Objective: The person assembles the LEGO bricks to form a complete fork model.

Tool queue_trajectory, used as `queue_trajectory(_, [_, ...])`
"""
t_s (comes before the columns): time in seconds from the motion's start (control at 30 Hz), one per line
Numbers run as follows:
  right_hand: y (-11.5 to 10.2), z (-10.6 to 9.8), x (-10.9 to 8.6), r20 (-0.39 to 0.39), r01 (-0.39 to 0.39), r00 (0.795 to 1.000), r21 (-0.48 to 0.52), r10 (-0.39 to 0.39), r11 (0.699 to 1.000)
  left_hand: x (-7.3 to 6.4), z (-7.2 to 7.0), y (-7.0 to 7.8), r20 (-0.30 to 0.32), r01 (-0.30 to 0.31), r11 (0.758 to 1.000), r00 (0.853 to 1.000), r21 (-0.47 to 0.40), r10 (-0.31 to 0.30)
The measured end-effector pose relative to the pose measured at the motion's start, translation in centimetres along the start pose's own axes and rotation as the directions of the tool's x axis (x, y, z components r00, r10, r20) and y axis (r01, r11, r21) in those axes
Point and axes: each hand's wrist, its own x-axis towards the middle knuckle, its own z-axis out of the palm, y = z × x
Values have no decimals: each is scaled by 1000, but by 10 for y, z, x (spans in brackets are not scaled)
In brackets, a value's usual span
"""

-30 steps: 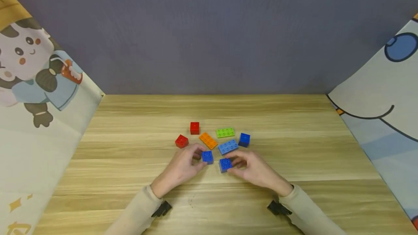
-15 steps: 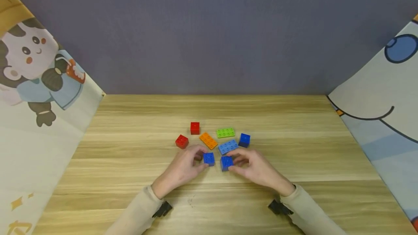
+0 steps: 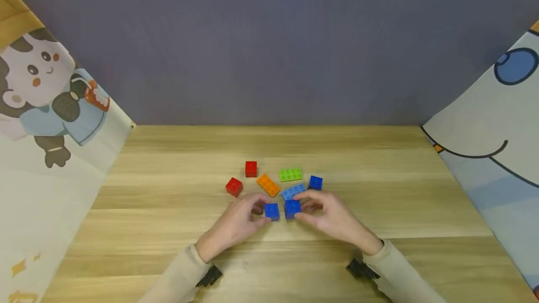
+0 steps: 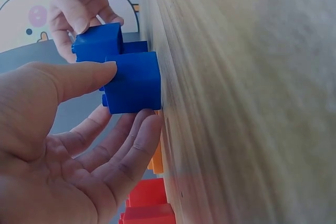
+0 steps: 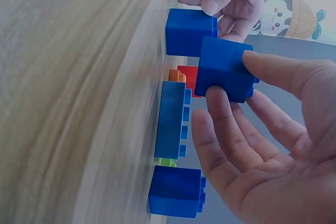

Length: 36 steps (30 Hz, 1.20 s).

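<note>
My left hand [image 3: 239, 219] pinches a dark blue square brick [image 3: 271, 212] between thumb and fingers. That brick [image 4: 134, 83] sits at or very near the tabletop, studs up. A second dark blue square brick [image 3: 292, 209] is pinched by my right hand [image 3: 330, 214], just to the right of the first with a small gap. In the right wrist view this second brick [image 5: 226, 69] is held off the table, higher than the left one [image 5: 190, 31]. Close behind it lies a light blue long brick [image 3: 293, 192], partly covered by my right fingers.
Beyond the hands lie a third dark blue brick [image 3: 315, 183], a flat green brick [image 3: 290, 174], a flat orange brick [image 3: 268, 185] and two red bricks [image 3: 251, 169] [image 3: 234, 187]. A dark wall [image 3: 273, 60] bounds the wooden table [image 3: 358, 153] at the back, with printed panels on both sides.
The left hand's blue brick has shifted slightly right, towards the other. The right hand's brick has risen a little and turned straighter. The loose bricks stay put; the head view has tilted slightly.
</note>
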Motion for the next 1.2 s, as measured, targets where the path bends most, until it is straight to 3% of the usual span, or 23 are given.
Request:
queue_trajectory(0.4, [-8,0,5,-32,36,999,34,-35,999,5,5,2,2,-55,997,999,51,55])
queue_trajectory(1.2, [-21,12,14,-9,59,998,50,-59,997,0,1,2,17,-15,998,1000,53,14])
